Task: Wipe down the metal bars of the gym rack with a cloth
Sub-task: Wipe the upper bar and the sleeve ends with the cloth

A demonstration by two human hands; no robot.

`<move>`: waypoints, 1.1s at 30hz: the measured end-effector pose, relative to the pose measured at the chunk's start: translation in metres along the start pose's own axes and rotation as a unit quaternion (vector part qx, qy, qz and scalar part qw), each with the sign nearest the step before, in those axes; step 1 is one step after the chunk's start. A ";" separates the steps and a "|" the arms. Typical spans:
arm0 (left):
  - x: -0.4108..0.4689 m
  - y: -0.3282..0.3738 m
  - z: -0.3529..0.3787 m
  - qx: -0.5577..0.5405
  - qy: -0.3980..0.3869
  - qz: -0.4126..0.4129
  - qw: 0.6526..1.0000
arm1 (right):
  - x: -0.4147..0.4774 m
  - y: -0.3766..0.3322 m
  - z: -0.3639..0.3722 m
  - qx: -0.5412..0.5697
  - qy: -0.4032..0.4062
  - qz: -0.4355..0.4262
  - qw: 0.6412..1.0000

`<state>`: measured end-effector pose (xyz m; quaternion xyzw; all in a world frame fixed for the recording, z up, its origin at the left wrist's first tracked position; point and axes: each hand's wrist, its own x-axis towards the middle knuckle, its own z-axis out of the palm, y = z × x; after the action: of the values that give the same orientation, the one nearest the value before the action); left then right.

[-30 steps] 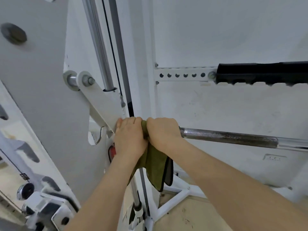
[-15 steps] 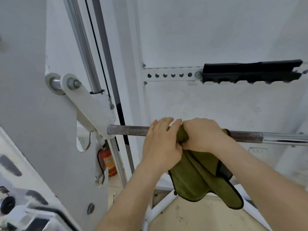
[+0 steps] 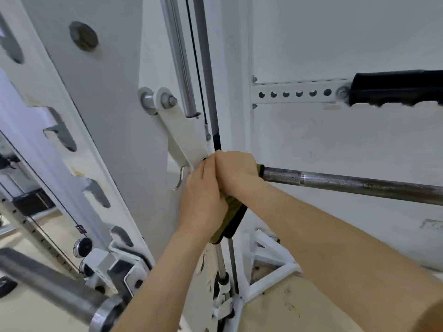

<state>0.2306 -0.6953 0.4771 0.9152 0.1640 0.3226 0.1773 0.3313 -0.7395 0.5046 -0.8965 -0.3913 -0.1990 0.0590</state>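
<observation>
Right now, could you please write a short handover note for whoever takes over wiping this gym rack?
Left hand and right hand: side by side, both closed on the green cloth wrapped around the horizontal bar.
Position: at the bar's left end, against the white bracket; the cloth's loose end hangs below the hands.
Done: cannot be judged from this view; the bare bar to the right looks dull and speckled.
Left: wipe the bar's length rightward, then the upright chrome rod and the remaining bars.

A scuffed beige floor (image 3: 282, 305) carries the white steel rack base (image 3: 271, 279) — its angled tubes resting directly on it.
</observation>
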 end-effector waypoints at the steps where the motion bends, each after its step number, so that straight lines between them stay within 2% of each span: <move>1: 0.001 0.001 0.000 0.008 0.007 -0.001 1.000 | -0.006 0.008 0.000 -0.004 -0.004 0.000 1.000; 5: 0.006 0.013 0.008 0.055 0.000 0.054 0.997 | -0.048 0.065 -0.015 -0.035 -0.017 0.034 0.999; 11: -0.014 0.085 0.057 0.115 -0.039 0.244 0.962 | -0.135 0.172 -0.055 -0.068 -0.073 0.132 0.986; 14: -0.010 0.093 0.067 0.112 -0.018 0.270 0.956 | -0.145 0.179 -0.060 -0.086 -0.096 0.151 0.980; 17: 0.000 0.070 0.054 0.129 -0.021 0.251 0.959 | -0.117 0.141 -0.047 -0.090 -0.076 0.129 0.985; 24: 0.029 0.000 0.016 0.157 -0.031 0.098 0.982 | -0.026 0.021 -0.006 -0.021 -0.008 0.053 0.998; 26: 0.030 0.002 0.019 0.149 -0.023 0.066 0.986 | -0.022 0.014 -0.003 -0.027 0.015 0.038 0.999; 29: 0.027 0.005 0.025 0.171 -0.016 0.061 0.983 | -0.030 0.025 -0.007 -0.032 0.014 0.009 0.999; 33: 0.020 0.024 0.030 0.184 -0.011 0.077 0.980 | -0.048 0.055 -0.012 -0.048 0.005 0.036 0.998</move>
<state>0.2695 -0.7148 0.4759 0.9455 0.1475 0.2897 -0.0182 0.3382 -0.8126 0.4992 -0.9108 -0.3487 -0.2196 0.0252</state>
